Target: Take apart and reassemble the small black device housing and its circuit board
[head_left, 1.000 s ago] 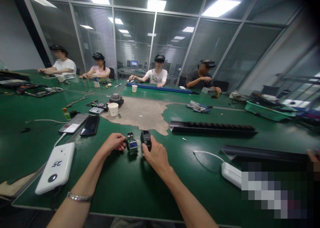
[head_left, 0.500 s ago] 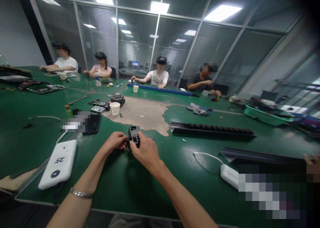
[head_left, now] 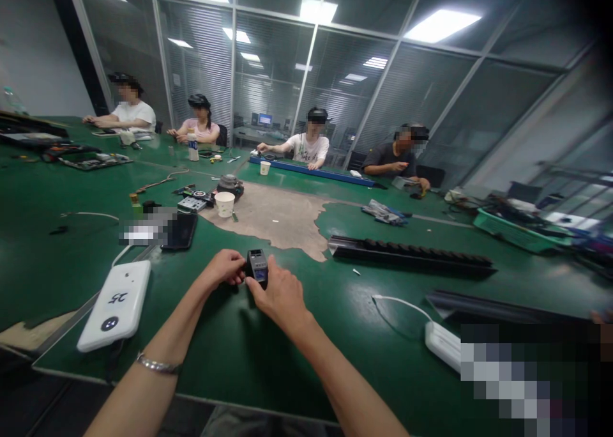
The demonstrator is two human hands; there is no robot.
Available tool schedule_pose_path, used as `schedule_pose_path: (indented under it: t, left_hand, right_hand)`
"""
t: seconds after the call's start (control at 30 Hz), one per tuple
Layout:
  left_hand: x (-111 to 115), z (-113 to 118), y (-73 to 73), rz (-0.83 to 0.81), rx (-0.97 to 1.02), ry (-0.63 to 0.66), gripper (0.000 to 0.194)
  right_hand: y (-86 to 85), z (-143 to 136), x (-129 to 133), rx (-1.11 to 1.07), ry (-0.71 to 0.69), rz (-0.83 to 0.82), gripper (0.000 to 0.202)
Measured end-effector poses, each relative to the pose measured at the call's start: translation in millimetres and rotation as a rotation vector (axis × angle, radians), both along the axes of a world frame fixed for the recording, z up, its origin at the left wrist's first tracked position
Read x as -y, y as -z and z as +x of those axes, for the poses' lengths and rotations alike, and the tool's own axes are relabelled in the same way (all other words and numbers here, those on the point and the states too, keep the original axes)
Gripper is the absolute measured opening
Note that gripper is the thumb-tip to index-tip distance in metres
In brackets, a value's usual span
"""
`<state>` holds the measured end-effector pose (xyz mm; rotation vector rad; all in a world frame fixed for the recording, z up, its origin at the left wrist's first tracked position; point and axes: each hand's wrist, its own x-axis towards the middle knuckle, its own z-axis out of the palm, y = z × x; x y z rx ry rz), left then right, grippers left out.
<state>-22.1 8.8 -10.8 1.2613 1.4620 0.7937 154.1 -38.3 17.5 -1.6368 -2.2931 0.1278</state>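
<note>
A small black box-shaped device (head_left: pixel 259 272) with port-like openings on its face is held upright just above the green table. My right hand (head_left: pixel 283 291) grips it from the right, thumb across the near side and fingers behind. My left hand (head_left: pixel 224 269) is closed at the left edge of the device, its fingertips pinched against that side; what lies between them is partly hidden. Left of my hands is a black phone-like slab (head_left: pixel 181 231). A white power bank (head_left: pixel 115 304) marked 25 rests near my left forearm.
Beyond my hands lie a torn brown sheet (head_left: pixel 272 216), a paper cup (head_left: pixel 225 204) and a disc drive-like part (head_left: pixel 193 204). Long black channels (head_left: pixel 412 255) are to the right, near a white cable (head_left: pixel 402 301). A green basket (head_left: pixel 522 232) stands further right. Several people sit across the table.
The device has tilted and turned slightly in my hands, and its lower opening now looks bluish. My right fingers have shifted a little. The whole view has moved slightly.
</note>
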Motion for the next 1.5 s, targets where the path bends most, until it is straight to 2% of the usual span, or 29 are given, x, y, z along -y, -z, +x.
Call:
schedule_pose_path:
  t: [0.2, 0.47, 0.57, 0.67, 0.83, 0.93, 1.07, 1.33, 1.43, 1.5]
  left_hand:
    - [-3.3, -0.4, 4.8, -0.029, 0.02, 0.003, 0.024]
    - [-4.0, 0.4, 4.0, -0.043, 0.036, -0.019, 0.027]
    - [-4.5, 0.7, 4.6, -0.052, 0.03, -0.034, 0.028]
    - [-4.8, 0.8, 5.9, -0.062, 0.037, -0.038, 0.029]
    - [-3.8, 0.7, 6.1, -0.059, 0.034, -0.032, 0.027]
    - [-2.9, 0.8, 5.5, -0.044, 0.04, -0.025, 0.029]
    - [-1.6, 1.0, 4.1, -0.031, 0.041, -0.016, 0.032]
    - [-4.1, 0.0, 5.8, -0.046, 0.037, -0.042, 0.034]
    - [-3.8, 0.4, 5.4, -0.042, 0.035, -0.04, 0.039]
    - [-2.7, 0.8, 4.7, -0.036, 0.04, -0.029, 0.041]
  right_hand:
    - [2.2, -2.2, -3.1, -0.065, 0.013, 0.032, 0.044]
    - [-24.1, 18.8, -9.1, -0.198, 0.052, 0.124, 0.037]
    - [-18.1, 33.3, -11.3, -0.158, 0.099, 0.105, 0.034]
    - [-3.0, 45.0, -10.2, -0.108, 0.123, 0.086, 0.033]
    - [14.0, 53.7, -5.1, -0.049, 0.135, 0.042, 0.045]
    - [11.6, 55.0, -3.3, -0.046, 0.136, 0.034, 0.055]
    - [7.7, 55.4, -1.4, -0.061, 0.137, 0.044, 0.058]
    - [20.3, 60.4, -8.6, -0.12, 0.103, 0.054, 0.057]
    - [10.7, 59.0, -10.9, -0.218, 0.104, 0.047, 0.049]
    - [0.3, 54.0, -8.9, -0.287, 0.057, 0.058, 0.045]
